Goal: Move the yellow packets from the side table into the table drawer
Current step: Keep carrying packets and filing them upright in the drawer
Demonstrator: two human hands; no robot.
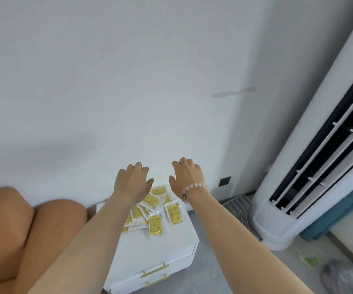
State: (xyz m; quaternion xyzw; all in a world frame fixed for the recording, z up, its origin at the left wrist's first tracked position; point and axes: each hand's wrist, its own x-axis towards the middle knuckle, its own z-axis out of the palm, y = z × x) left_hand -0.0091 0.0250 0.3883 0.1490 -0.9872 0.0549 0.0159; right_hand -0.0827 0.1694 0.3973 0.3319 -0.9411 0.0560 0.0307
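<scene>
White boxy surface (171, 236) by a plain wall, flat glossy yellow packets (154, 211) heaped on it, left hand (132, 181) and right hand (187, 176) spread empty above.

Two hands show at mid-frame: one left hand (132, 181) and one right hand (187, 177). The right one wears one ring (183, 162) and one bead bracelet (194, 186). Below them is one heap of yellow packets (155, 224). At least seven can be counted, but they overlap and the left forearm hides some, so the full number cannot be told. One white side table (171, 236) bears them, with two gold handles (154, 270) on its front. At lower left are two orange cushions (5, 225). Right of centre are one white tower unit (277, 228), one dark wall plate (224, 181) and one grey rack (238, 205). At lower right is one plastic bag (341, 276).
</scene>
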